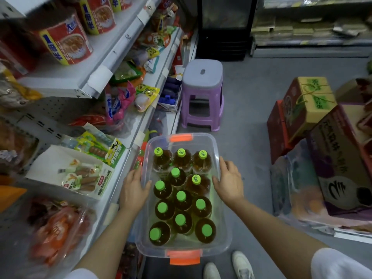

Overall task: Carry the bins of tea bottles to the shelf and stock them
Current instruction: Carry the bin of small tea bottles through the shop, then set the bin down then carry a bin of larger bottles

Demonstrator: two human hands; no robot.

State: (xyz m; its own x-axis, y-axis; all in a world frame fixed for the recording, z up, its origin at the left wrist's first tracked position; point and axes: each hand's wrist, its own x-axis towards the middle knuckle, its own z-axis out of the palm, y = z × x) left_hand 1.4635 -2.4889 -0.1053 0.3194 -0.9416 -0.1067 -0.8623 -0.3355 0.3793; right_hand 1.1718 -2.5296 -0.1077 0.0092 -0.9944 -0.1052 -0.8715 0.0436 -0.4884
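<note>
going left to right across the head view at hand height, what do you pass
white shelf of packaged sausages → left hand → clear plastic bin of green-capped tea bottles → right hand → stacked cardboard boxes

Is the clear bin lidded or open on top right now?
Open: the clear bin has no lid, and the green caps of the tea bottles show directly. Left hand and right hand hold its sides.
</note>
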